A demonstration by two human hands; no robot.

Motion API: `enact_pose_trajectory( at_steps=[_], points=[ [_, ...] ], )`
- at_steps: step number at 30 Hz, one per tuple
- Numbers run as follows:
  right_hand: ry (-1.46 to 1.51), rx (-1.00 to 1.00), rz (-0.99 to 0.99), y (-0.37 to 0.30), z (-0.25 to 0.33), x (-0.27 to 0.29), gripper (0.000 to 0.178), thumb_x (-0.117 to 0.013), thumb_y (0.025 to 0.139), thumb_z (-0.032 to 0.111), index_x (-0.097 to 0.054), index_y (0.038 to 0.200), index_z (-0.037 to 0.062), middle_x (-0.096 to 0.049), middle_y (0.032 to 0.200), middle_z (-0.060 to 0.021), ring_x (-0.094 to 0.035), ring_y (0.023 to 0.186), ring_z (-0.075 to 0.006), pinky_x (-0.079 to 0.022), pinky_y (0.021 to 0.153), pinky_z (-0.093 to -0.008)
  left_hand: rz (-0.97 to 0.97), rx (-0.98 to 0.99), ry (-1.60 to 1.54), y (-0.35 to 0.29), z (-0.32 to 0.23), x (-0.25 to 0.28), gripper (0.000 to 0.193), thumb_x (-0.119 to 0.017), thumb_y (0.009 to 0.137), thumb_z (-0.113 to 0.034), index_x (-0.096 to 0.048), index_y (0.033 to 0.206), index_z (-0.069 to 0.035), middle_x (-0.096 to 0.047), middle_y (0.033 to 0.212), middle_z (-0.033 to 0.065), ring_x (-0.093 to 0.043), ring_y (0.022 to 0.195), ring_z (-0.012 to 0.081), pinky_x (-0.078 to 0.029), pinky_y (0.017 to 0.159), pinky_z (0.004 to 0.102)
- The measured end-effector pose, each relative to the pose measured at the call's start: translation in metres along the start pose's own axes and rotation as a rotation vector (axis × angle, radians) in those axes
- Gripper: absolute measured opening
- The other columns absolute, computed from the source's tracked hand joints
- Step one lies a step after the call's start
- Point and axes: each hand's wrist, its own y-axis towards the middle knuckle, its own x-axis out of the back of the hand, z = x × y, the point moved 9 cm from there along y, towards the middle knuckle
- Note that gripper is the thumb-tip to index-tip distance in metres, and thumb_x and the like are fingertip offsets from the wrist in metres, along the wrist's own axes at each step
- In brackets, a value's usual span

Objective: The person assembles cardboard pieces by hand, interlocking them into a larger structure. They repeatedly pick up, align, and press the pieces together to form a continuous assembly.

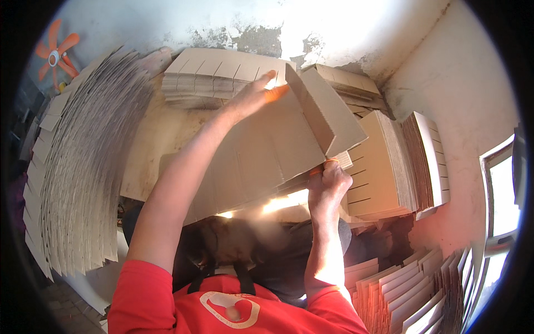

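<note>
A large brown cardboard sheet (256, 150) lies slanted across the work surface in front of me, with crease lines along it. Its right end is bent upward into a folded flap (328, 114). My left hand (258, 96) reaches over the sheet to its far edge, fingers apart, touching the board near the flap. At the near right corner, just below the fold, my right hand (330, 181) is closed on the sheet's edge. Orange shows on fingers of both hands; whether it is a covering or light I cannot tell.
A tall leaning stack of cardboard (94, 161) stands at left. Slotted cardboard pieces are piled at the back (217, 69) and right (378, 167). More sheets (400, 289) stand at lower right, near a bright window (500, 189). An orange fan (54, 57) is at far left.
</note>
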Motion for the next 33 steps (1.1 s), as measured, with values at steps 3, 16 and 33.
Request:
enact_pose_trajectory(
  at_steps=[3, 16, 33],
  points=[
    [-0.002, 0.044, 0.005, -0.004, -0.002, 0.000, 0.013, -0.059, 0.077, -0.007, -0.050, 0.070, -0.0016, -0.053, 0.058, -0.0153, -0.056, 0.052, -0.0182, -0.045, 0.052, -0.0306, 0.012, -0.020, 0.025, -0.012, -0.006, 0.002, 0.100, -0.058, 0.085, -0.066, -0.026, 0.150, 0.003, -0.038, 0.148, 0.0246, -0.036, 0.139, 0.0341, -0.030, 0.114, 0.0383],
    [-0.309, 0.196, 0.425, 0.140, 0.011, -0.089, 0.005, -0.058, 0.071, -0.007, -0.058, 0.076, -0.0089, -0.061, 0.070, -0.0267, -0.064, 0.068, -0.0420, -0.050, 0.059, -0.0481, 0.249, -0.069, 0.550, -0.170, -0.055, 0.099, 0.084, -0.081, 0.073, -0.038, -0.047, 0.140, 0.000, -0.058, 0.134, 0.0163, -0.055, 0.123, 0.0247, -0.039, 0.106, 0.0337],
    [-0.749, 0.113, 0.262, 0.010, -0.020, 0.022, 0.043, -0.068, 0.087, 0.037, -0.065, 0.118, 0.0069, -0.067, 0.077, -0.0181, -0.066, 0.064, -0.0331, -0.050, 0.057, -0.0404, -0.237, -0.096, 0.518, -0.193, 0.031, 0.150, 0.085, -0.081, 0.073, -0.024, -0.041, 0.147, -0.015, -0.048, 0.143, 0.0141, -0.039, 0.137, 0.0323, -0.032, 0.113, 0.0410]
  ],
)
